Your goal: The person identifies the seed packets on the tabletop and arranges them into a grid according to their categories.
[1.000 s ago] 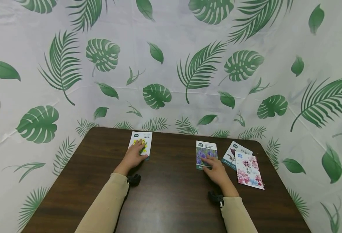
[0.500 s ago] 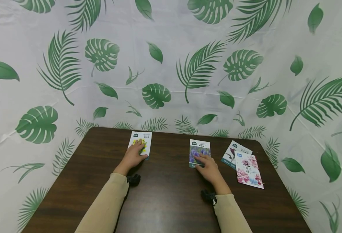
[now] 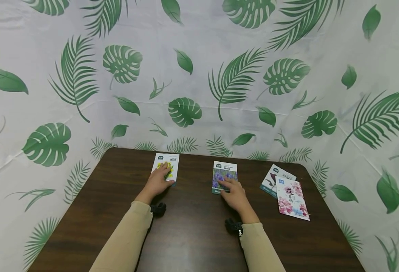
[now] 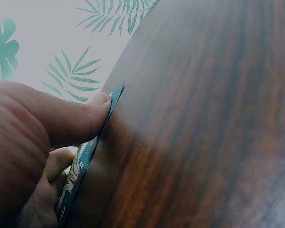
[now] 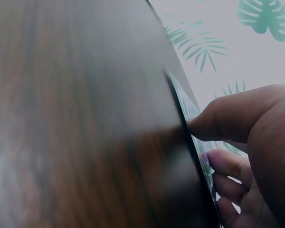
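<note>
Lay flat on the dark wooden table point(image 3: 192, 234), the purple-flower seed packet point(image 3: 225, 176), near the middle of the far half, pressed under the straight fingers of the right hand point(image 3: 234, 196), thumb tip against its near edge. Rested likewise to the left, well apart, the yellow-flower seed packet point(image 3: 167, 169), beneath the flat, uncurled left hand point(image 3: 158, 183), thumb against its edge too. Off to the right, near the table's far corner, two overlapping packets: a pink-blossom packet point(image 3: 292, 198) atop a dark-flower packet point(image 3: 271, 179).
</note>
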Demonstrator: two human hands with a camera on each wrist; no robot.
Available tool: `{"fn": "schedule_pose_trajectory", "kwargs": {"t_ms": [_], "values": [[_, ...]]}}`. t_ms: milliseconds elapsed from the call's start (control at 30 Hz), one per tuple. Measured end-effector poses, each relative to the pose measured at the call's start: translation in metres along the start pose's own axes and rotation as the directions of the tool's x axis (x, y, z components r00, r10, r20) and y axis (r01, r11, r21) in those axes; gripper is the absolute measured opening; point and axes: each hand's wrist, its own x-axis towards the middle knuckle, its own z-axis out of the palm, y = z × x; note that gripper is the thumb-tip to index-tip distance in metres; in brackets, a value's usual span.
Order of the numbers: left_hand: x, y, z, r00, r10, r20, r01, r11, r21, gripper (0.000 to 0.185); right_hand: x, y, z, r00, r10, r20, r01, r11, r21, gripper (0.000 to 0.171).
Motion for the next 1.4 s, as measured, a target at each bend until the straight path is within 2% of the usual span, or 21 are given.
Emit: {"fn": "schedule_pose_trajectory", "kwargs": {"t_ms": [500, 633, 933, 1033, 1200, 1400], "values": [[0.0, -0.001, 0.001, 1.0, 0.016, 0.002, -0.016, 1.0, -0.012, 0.073, 0.019, -0.018, 0.017, 1.0, -0.015, 0.004, 0.015, 1.0, -0.019, 0.047], [0.0, -0.001, 0.002, 1.0, 0.021, 0.012, -0.021, 1.0, -0.015, 0.073, 0.026, -0.023, 0.024, 0.999, -0.041, -0.002, 0.041, 0.999, -0.026, 0.046], [0.0, -0.003, 0.002, 1.0, 0.027, 0.002, -0.027, 1.0, -0.017, 0.071, 0.036, -0.045, 0.035, 0.997, -0.069, 0.035, 0.069, 0.998, -0.01, 0.045], [0.0, -0.004, 0.001, 0.999, 0.032, -0.005, -0.033, 0.999, -0.007, 0.07, 0.039, -0.052, 0.038, 0.994, -0.091, 0.062, 0.092, 0.996, -0.009, 0.045], [0.0, -0.004, 0.002, 0.998, 0.054, -0.041, -0.053, 0.999, 0.007, 0.063, 0.045, -0.061, 0.046, 0.978, -0.139, 0.158, 0.137, 0.99, 0.026, 0.042], [0.002, -0.006, 0.002, 0.996, 0.042, -0.077, -0.045, 0.999, -0.029, 0.058, 0.05, -0.066, 0.055, 0.969, -0.134, 0.21, 0.128, 0.991, 0.04, 0.038]]}}
